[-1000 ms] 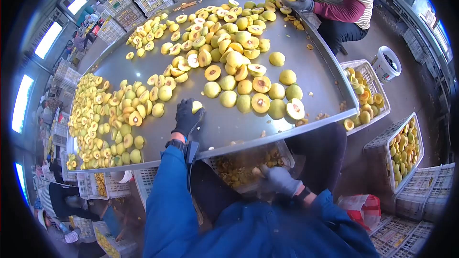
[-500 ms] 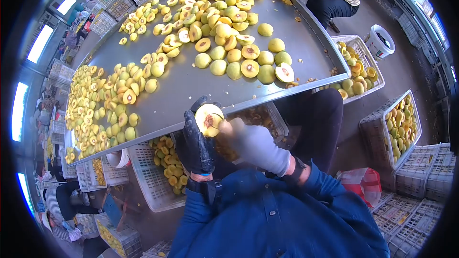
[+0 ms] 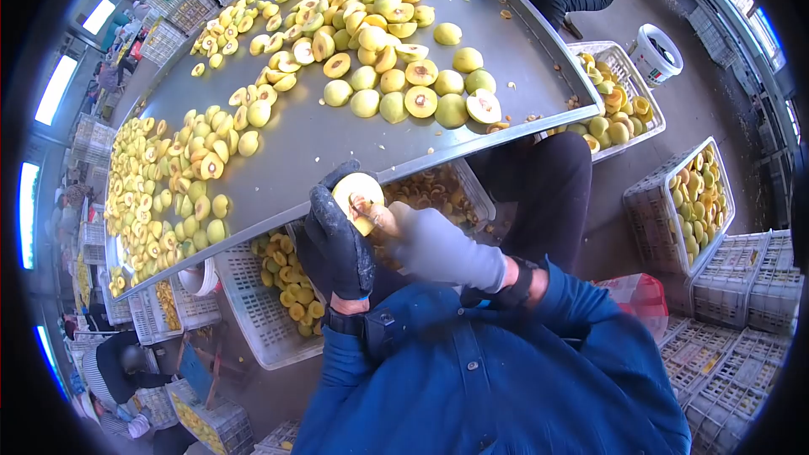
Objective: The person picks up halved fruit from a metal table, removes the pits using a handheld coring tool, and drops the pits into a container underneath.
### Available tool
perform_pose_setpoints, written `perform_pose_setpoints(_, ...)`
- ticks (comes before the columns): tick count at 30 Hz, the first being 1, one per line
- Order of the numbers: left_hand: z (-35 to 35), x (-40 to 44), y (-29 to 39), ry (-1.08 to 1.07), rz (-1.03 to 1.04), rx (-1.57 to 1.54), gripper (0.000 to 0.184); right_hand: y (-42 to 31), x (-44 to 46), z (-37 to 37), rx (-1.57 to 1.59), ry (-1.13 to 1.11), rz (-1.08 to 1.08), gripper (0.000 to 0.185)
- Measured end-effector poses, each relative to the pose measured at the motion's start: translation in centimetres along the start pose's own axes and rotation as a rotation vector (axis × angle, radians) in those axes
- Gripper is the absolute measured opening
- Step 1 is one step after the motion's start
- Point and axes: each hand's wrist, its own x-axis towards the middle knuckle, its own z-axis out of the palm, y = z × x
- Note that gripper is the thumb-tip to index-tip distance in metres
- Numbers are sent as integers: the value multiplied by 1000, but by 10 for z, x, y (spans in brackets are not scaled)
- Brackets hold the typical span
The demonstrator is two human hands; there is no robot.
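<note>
Yellow fruit pieces are contained in a white crate (image 3: 244, 303) below the worktop's (image 3: 295, 135) near edge and in a second crate (image 3: 639, 139) by its near right corner. At the near edge, a fruit half (image 3: 345, 192) is gripped by the curled left hand (image 3: 341, 240); its cut face is approached by the partly closed right hand (image 3: 451, 246), whose hold cannot be determined.
</note>
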Motion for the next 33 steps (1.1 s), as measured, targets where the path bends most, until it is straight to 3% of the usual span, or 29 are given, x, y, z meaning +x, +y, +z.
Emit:
perform_pose_setpoints(2, 1, 2, -1, 14, 38, -46, 42, -30, -2, -19, 511, -148, 228, 28)
perform_pose_setpoints(5, -2, 6, -7, -20, 232, 30, 24, -47, -4, -43, 779, -402, 571, 26)
perform_pose_setpoints(8, -13, 13, -5, -161, 423, 225, 20, -29, -12, -32, 198, -173, 169, 25)
perform_pose_setpoints(9, -15, 13, -3, -226, 470, 283, 20, -25, -14, -29, 249, -176, 177, 25)
perform_pose_setpoints(13, -6, 13, -8, -326, 43, -383, 46, -30, -13, -31, 521, -283, 281, 21)
perform_pose_setpoints(15, -6, 11, -3, -379, 73, -440, 56, -41, -13, -44, 508, -407, 392, 20)
perform_pose_setpoints(16, -4, 10, 0, -406, 88, -467, 60, -24, -14, -37, 466, -352, 205, 20)
perform_pose_setpoints(19, 5, 10, -3, -353, -6, -562, 61, -5, -8, -29, 503, -344, 93, 19)
perform_pose_setpoints(20, 11, 6, -11, -342, -200, -834, 60, -5, -8, -29, 618, -429, 250, 18)
perform_pose_setpoints(23, 21, 8, -6, -407, -302, -1263, 61, 16, -5, -9, 703, -385, -38, 17)
perform_pose_setpoints(24, 25, 8, -14, -156, -538, -1243, 65, 18, -3, -11, 771, -416, -6, 16)
perform_pose_setpoints(25, 29, 7, -13, -48, -460, -966, 65, 19, -1, -13, 838, -445, 28, 16)
perform_pose_setpoints(27, 27, 9, -30, -141, -415, -1154, 59, 26, 1, -16, 955, -499, 119, 15)
perform_pose_setpoints(29, 33, 8, -43, -36, -121, -659, 58, 41, -3, -19, 1059, -538, 266, 16)
perform_pose_setpoints(30, 28, 8, -44, -20, -106, -582, 57, 46, -5, -21, 1113, -557, 359, 16)
perform_pose_setpoints(31, 24, 9, -45, -3, -93, -505, 57, 28, -5, -36, 854, -461, 453, 20)
perform_pose_setpoints(33, 4, 15, -42, -57, -310, -700, 54, 59, -3, -22, -5, -140, 246, 25)
